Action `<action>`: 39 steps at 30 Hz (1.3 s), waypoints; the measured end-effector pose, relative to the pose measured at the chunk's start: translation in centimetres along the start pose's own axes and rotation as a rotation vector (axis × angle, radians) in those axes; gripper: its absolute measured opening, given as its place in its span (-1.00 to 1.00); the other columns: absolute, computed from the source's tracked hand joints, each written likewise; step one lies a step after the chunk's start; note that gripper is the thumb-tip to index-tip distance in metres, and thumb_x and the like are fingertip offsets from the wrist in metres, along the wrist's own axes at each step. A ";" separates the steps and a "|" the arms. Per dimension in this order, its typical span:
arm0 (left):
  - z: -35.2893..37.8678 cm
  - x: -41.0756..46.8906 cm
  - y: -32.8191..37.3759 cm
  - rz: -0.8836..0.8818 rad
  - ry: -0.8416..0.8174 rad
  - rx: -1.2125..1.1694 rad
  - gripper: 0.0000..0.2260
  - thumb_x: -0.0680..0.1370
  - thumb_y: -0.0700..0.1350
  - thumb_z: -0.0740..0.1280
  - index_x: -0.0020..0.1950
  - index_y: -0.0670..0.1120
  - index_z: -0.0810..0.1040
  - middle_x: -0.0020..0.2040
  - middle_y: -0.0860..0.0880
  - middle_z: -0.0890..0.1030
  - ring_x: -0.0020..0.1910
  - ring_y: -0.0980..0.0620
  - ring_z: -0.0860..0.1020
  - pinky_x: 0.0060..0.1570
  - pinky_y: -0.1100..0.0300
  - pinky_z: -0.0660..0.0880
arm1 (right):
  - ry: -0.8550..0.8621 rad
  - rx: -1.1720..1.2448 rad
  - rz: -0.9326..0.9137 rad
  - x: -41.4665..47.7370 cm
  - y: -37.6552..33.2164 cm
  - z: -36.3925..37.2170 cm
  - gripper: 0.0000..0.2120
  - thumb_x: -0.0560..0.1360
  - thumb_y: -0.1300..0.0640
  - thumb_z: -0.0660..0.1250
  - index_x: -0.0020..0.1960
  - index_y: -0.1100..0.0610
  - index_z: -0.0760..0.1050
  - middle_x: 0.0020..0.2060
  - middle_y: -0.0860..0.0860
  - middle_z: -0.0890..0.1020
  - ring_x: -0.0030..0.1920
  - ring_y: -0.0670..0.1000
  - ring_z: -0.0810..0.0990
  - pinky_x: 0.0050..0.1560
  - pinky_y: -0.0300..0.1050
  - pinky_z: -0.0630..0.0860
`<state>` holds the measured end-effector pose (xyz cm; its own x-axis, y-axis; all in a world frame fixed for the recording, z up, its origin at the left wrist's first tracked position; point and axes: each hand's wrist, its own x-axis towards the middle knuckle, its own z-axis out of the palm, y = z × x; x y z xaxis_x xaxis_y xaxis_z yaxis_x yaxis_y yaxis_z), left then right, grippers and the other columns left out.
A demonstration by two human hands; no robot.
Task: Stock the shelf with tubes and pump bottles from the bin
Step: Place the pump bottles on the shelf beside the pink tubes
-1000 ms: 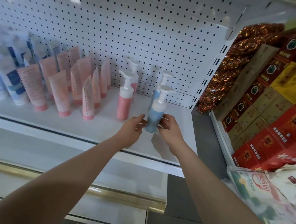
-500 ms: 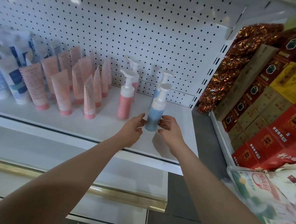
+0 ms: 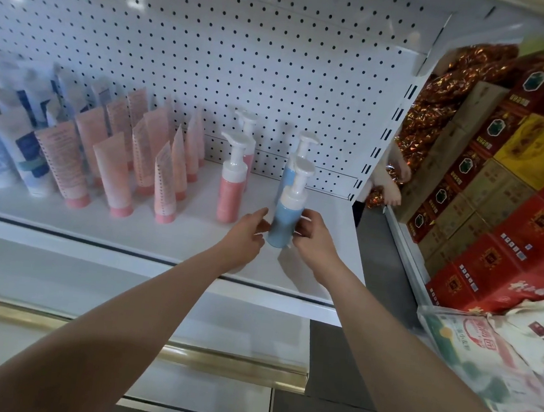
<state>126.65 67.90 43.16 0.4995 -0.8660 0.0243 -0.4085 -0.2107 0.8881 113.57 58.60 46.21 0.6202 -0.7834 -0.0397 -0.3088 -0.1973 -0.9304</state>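
Status: you're well into the stock, not finished as far as I can judge. The shelf point(image 3: 162, 228) already carries a block of blue-and-white tubes point(image 3: 19, 155) at far left, pink tubes point(image 3: 118, 171) in rows next to them, then two pink pump bottles point(image 3: 233, 182) one behind the other. To their right stands the rear blue pump bottle point(image 3: 286, 175) near the pegboard, and directly in front of it is the front blue pump bottle point(image 3: 284, 223), the item in hand. It's roughly upright, its base looks down on the shelf near the front edge, and it sits just beside the front pink one. Your right hand point(image 3: 317, 240) has its fingers curled against the bottle's right side, holding it. Your left hand point(image 3: 244, 233) is at the left side with thumb raised and fingers loosely bent; I can't tell if it's actually gripping or just off the surface. What's left: square it up and let go. The bin is out of view, so the remaining count is unknown. There's bare shelf right of the blue column for more.
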 end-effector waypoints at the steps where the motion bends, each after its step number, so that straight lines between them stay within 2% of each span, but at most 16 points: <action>1: -0.1 0.0 -0.1 0.007 -0.006 0.026 -0.45 0.55 -0.41 0.17 0.53 -0.17 0.18 0.28 -0.16 0.42 0.30 -0.02 0.45 0.09 0.44 0.32 | -0.008 0.001 -0.003 0.0 0.0 0.0 -0.50 0.46 0.35 0.27 0.35 0.09 0.31 0.19 0.03 0.56 0.15 0.02 0.57 0.12 -0.12 0.51; 3: 0.0 0.0 -0.2 0.022 -0.014 0.029 -0.47 0.54 -0.44 0.15 0.51 -0.18 0.24 0.29 -0.17 0.38 0.29 -0.03 0.46 0.04 0.52 0.27 | 0.015 -0.024 0.004 0.0 0.1 0.2 -0.51 0.46 0.33 0.29 0.34 0.09 0.33 0.17 0.03 0.55 0.13 0.02 0.56 0.06 -0.16 0.49; 6: 0.1 0.1 -0.3 0.030 -0.022 -0.006 -0.48 0.54 -0.45 0.13 0.49 -0.16 0.28 0.33 -0.08 0.37 0.28 0.01 0.46 0.07 0.48 0.30 | 0.106 -0.115 0.036 0.0 0.6 0.1 -0.53 0.44 0.32 0.31 0.30 0.07 0.35 0.09 0.03 0.52 0.07 0.01 0.54 0.01 -0.15 0.47; 9: 0.2 0.2 -0.3 0.043 -0.056 -0.082 -0.48 0.53 -0.47 0.10 0.49 -0.19 0.28 0.37 -0.07 0.43 0.32 0.00 0.46 0.15 0.38 0.35 | 0.074 -0.111 0.053 0.0 0.9 0.2 -0.60 0.47 0.29 0.32 0.25 0.04 0.36 0.05 0.03 0.56 0.03 0.01 0.56 0.09 -0.08 0.52; 12: 0.2 0.2 -0.4 0.061 -0.050 -0.124 -0.48 0.52 -0.50 0.08 0.47 -0.23 0.30 0.35 -0.11 0.47 0.29 0.00 0.48 0.20 0.37 0.35 | 0.054 -0.100 0.040 0.2 0.9 0.1 -0.65 0.48 0.27 0.32 0.22 0.03 0.39 0.01 -0.05 0.57 0.06 0.00 0.57 0.18 -0.02 0.53; 20: -0.1 0.2 -0.7 0.050 -0.034 -0.155 -0.49 0.54 -0.49 0.11 0.48 -0.21 0.28 0.39 -0.08 0.43 0.34 0.00 0.45 0.30 0.28 0.33 | -0.021 -0.056 -0.021 0.6 0.6 0.3 -0.59 0.47 0.24 0.38 0.30 0.07 0.44 0.15 -0.02 0.61 0.15 -0.02 0.59 0.24 -0.06 0.51; 23: -0.3 0.0 -0.8 0.038 -0.050 -0.138 -0.48 0.55 -0.47 0.11 0.50 -0.19 0.23 0.44 -0.08 0.38 0.40 -0.02 0.39 0.42 0.15 0.27 | -0.040 -0.062 -0.016 0.7 0.4 0.5 -0.57 0.45 0.23 0.40 0.27 0.00 0.42 0.14 -0.05 0.60 0.14 -0.04 0.59 0.21 -0.07 0.52; 25: -0.4 -0.4 -0.7 0.017 -0.050 -0.113 -0.48 0.56 -0.44 0.12 0.51 -0.16 0.23 0.44 -0.06 0.38 0.40 -0.02 0.39 0.39 0.20 0.28 | 0.007 -0.068 0.012 0.5 0.2 0.8 -0.57 0.46 0.24 0.38 0.26 0.01 0.37 0.10 -0.04 0.58 0.09 -0.03 0.58 0.15 -0.10 0.52; 28: -1.0 -1.4 -0.7 0.011 -0.001 -0.059 -0.53 0.56 -0.41 0.14 0.46 -0.15 0.34 0.34 -0.06 0.48 0.29 0.02 0.47 0.16 0.45 0.31 | 0.187 -0.142 0.038 -0.1 0.2 1.2 -0.69 0.46 0.34 0.27 0.14 0.08 0.37 -0.04 0.01 0.56 0.01 0.05 0.56 0.05 -0.08 0.51; 29: -1.3 -1.8 -0.9 0.014 0.020 -0.036 -0.56 0.55 -0.39 0.15 0.41 -0.14 0.40 0.27 -0.05 0.53 0.22 0.05 0.50 0.11 0.47 0.32 | 0.221 -0.163 0.032 -0.4 0.3 1.4 -0.74 0.46 0.34 0.25 0.08 0.10 0.38 -0.09 0.01 0.56 -0.02 0.07 0.56 0.02 -0.06 0.52; 32: -2.3 -2.8 -1.8 -0.023 0.114 -0.013 -0.72 0.54 -0.33 0.21 0.17 -0.05 0.50 0.01 0.02 0.59 0.04 0.04 0.55 0.05 0.30 0.44 | 0.213 -0.208 -0.007 -1.2 0.6 2.4 -0.85 0.42 0.31 0.31 -0.07 0.10 0.48 -0.19 -0.03 0.59 -0.09 0.04 0.57 -0.02 -0.10 0.49; 35: -3.3 -3.4 -2.7 -0.066 0.225 0.003 -0.81 0.53 -0.27 0.25 0.05 0.00 0.42 -0.08 0.04 0.56 -0.01 -0.03 0.56 0.04 0.11 0.51 | 0.134 -0.231 -0.102 -1.9 0.7 4.3 -0.78 0.41 0.34 0.29 -0.17 0.04 0.57 -0.23 -0.08 0.64 -0.13 -0.06 0.60 -0.03 -0.26 0.48; 37: -4.0 -3.7 -3.1 -0.080 0.281 0.001 -0.77 0.51 -0.29 0.25 0.07 -0.01 0.38 -0.05 0.02 0.55 0.00 -0.03 0.56 0.07 0.06 0.51 | 0.056 -0.223 -0.125 -2.1 0.3 5.8 -0.72 0.44 0.37 0.24 -0.06 0.05 0.60 -0.19 -0.08 0.66 -0.14 -0.12 0.61 -0.01 -0.34 0.49; 39: -4.9 -3.6 -3.3 -0.093 0.323 -0.023 -0.67 0.50 -0.33 0.25 0.18 -0.02 0.37 0.03 0.01 0.52 0.06 -0.01 0.54 0.15 0.05 0.50 | -0.009 -0.204 -0.127 -1.5 -0.3 7.2 -0.62 0.46 0.40 0.18 0.16 0.09 0.55 -0.04 -0.03 0.65 -0.06 -0.10 0.61 0.08 -0.34 0.49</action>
<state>129.95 73.93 42.39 0.7513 -0.6547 0.0835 -0.3341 -0.2681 0.9036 117.88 64.08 43.94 0.6694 -0.7397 0.0687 -0.3667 -0.4094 -0.8354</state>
